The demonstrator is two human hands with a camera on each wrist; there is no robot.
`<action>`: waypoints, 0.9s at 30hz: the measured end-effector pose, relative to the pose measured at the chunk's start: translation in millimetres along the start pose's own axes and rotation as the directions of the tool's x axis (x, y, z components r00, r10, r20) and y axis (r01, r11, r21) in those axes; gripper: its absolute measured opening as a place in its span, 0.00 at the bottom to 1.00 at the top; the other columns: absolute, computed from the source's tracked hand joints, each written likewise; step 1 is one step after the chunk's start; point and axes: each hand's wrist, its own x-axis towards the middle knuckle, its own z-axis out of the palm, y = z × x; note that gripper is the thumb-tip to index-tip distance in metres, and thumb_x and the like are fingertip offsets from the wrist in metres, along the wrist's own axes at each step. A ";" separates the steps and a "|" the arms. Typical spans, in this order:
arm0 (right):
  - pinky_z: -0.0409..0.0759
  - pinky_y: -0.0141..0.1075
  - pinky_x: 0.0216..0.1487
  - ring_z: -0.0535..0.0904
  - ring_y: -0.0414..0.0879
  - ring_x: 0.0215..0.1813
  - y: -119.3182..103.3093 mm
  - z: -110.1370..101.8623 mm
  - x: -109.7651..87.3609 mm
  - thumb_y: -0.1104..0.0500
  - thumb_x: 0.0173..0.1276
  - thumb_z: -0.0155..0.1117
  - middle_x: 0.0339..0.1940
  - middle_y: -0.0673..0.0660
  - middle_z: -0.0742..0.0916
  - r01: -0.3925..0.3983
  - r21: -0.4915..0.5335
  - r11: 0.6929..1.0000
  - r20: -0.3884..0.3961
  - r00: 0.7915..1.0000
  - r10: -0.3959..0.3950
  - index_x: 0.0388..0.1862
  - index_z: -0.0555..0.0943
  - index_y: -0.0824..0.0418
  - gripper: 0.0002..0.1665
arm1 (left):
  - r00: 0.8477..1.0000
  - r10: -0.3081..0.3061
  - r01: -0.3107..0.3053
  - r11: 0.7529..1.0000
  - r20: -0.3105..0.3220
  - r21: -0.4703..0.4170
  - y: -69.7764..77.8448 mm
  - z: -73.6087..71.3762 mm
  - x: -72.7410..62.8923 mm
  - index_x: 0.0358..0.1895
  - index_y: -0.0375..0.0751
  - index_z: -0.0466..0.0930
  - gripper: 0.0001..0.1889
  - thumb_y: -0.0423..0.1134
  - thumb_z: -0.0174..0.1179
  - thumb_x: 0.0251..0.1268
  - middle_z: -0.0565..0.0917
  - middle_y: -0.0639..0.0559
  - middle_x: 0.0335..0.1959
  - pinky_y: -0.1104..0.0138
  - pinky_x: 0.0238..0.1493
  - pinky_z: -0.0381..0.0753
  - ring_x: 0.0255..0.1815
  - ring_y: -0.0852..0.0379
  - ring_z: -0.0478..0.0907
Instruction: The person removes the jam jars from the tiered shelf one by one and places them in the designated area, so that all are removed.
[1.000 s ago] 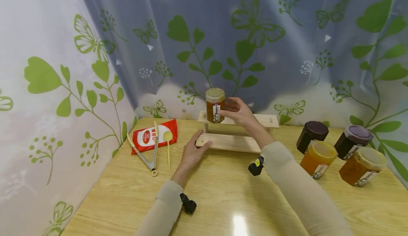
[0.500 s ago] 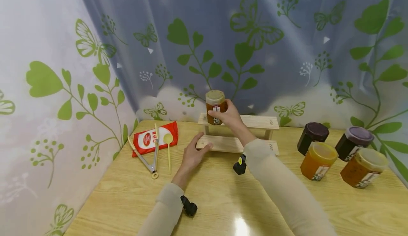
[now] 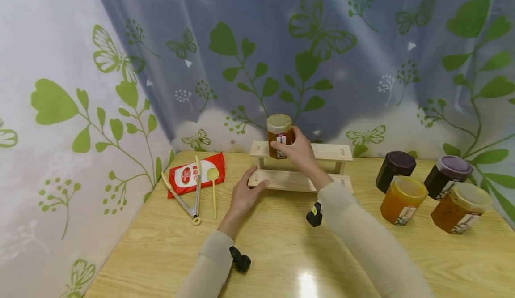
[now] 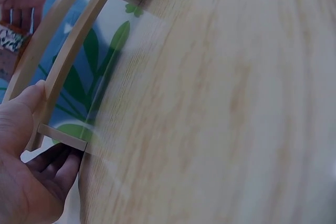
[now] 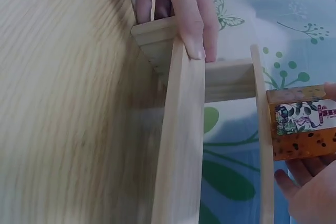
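A two-tier wooden rack (image 3: 289, 180) stands on the table against the curtain. On its upper shelf, toward the left end, is an upright jar (image 3: 277, 130) with amber contents and a pale lid. My right hand (image 3: 301, 154) grips this jar from the right, thumb across the front. In the right wrist view, the jar's base (image 5: 279, 145) meets the upper shelf, and dark specks show inside. My left hand (image 3: 243, 195) holds the left end of the lower shelf. In the left wrist view, the left thumb (image 4: 32, 96) lies on the board, with the fingers around its end.
To the right stand two dark jars (image 3: 396, 168) and two amber jars (image 3: 403, 202). Left of the rack lie a red-and-white packet (image 3: 187, 176), metal tongs (image 3: 197, 199) partly over it, and a yellow spoon (image 3: 213, 195). A patterned curtain (image 3: 249, 65) hangs behind.
My right hand has closed around the amber jar from its right side. The jar has since shifted slightly right along the upper shelf. My left hand stays on the rack.
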 end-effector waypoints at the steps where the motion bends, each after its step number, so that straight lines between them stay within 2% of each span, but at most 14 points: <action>1: 0.78 0.56 0.64 0.78 0.57 0.64 1.6 -3.0 -1.6 0.43 0.69 0.74 0.65 0.60 0.81 0.008 -0.007 1.000 -0.006 1.000 -0.008 0.76 0.67 0.58 0.44 | 1.000 0.005 -0.005 1.000 -0.002 -0.001 0.2 0.2 0.6 0.81 0.57 0.65 0.39 0.58 0.67 0.70 0.66 0.49 0.81 0.39 0.75 0.62 0.81 0.39 0.60; 10: 0.78 0.58 0.63 0.77 0.58 0.66 12.4 -32.2 -21.8 0.41 0.68 0.74 0.65 0.60 0.80 -0.002 -0.018 1.000 -0.015 1.000 0.002 0.75 0.68 0.57 0.44 | 1.000 0.007 -0.007 1.000 -0.005 -0.012 -2.2 1.4 3.1 0.79 0.59 0.67 0.38 0.57 0.69 0.69 0.69 0.49 0.79 0.43 0.75 0.65 0.79 0.40 0.64; 15: 0.77 0.59 0.65 0.76 0.60 0.67 12.5 -46.0 -33.0 0.43 0.65 0.76 0.66 0.62 0.81 -0.013 -0.046 0.999 -0.047 0.999 0.011 0.76 0.69 0.57 0.45 | 1.000 0.022 -0.022 1.000 -0.006 -0.003 -1.2 1.0 2.2 0.79 0.59 0.67 0.38 0.58 0.69 0.68 0.68 0.48 0.79 0.42 0.75 0.65 0.79 0.40 0.63; 20: 0.77 0.59 0.64 0.77 0.58 0.66 14.7 -58.7 -44.0 0.40 0.62 0.79 0.65 0.59 0.82 -0.009 -0.075 0.997 -0.062 0.998 0.004 0.74 0.72 0.54 0.46 | 1.000 0.028 -0.028 1.000 -0.007 0.004 0.3 0.8 0.5 0.79 0.61 0.68 0.37 0.58 0.68 0.69 0.68 0.48 0.79 0.42 0.75 0.64 0.79 0.39 0.63; 27: 0.78 0.57 0.62 0.77 0.57 0.64 20.6 -78.7 -60.0 0.40 0.60 0.81 0.63 0.58 0.82 -0.009 -0.045 0.999 -0.044 0.999 0.007 0.76 0.72 0.51 0.49 | 1.000 0.025 -0.025 1.000 -0.011 0.000 -0.8 0.1 0.3 0.79 0.60 0.68 0.37 0.59 0.68 0.68 0.68 0.47 0.79 0.41 0.75 0.65 0.79 0.38 0.63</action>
